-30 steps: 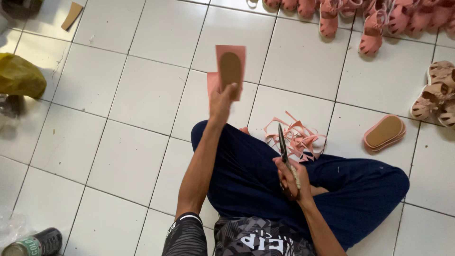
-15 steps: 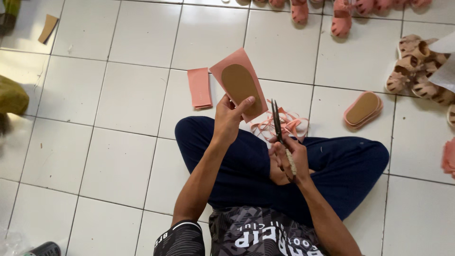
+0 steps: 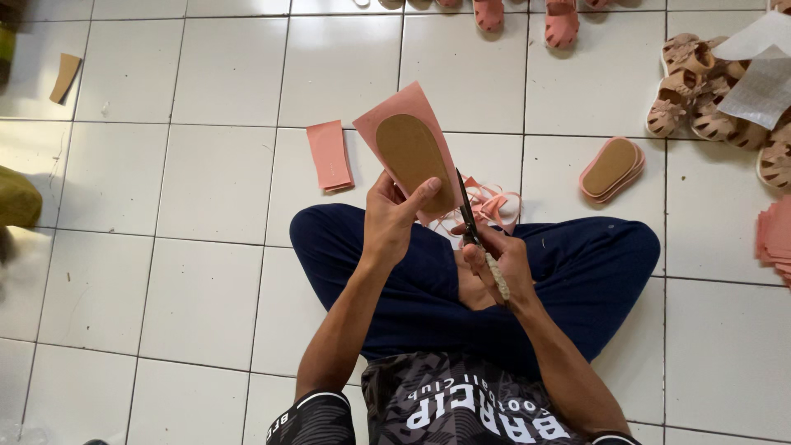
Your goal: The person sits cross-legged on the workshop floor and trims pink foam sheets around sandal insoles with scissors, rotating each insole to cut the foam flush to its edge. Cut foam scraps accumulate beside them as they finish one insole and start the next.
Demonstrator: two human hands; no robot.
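Note:
My left hand (image 3: 393,213) holds up a pink sheet (image 3: 410,148) with a tan sole-shaped piece stuck on it, thumb pressed on the tan part. My right hand (image 3: 498,265) grips a pair of dark scissors (image 3: 467,212), blades pointing up at the sheet's lower right edge. Both hands are above my crossed legs in dark blue trousers. Pink offcut strips (image 3: 493,203) lie on the floor just past my knees.
A small pink rectangle (image 3: 329,155) lies on the white tiles to the left. A stack of cut pink soles (image 3: 611,168) sits to the right. Tan sandals (image 3: 700,99) and pink sandals (image 3: 527,15) line the far edge. Pink sheets (image 3: 774,235) lie at far right.
My left hand has drawn the pink sheet back from the floor toward my lap. The scissors in my right hand have come up to its edge.

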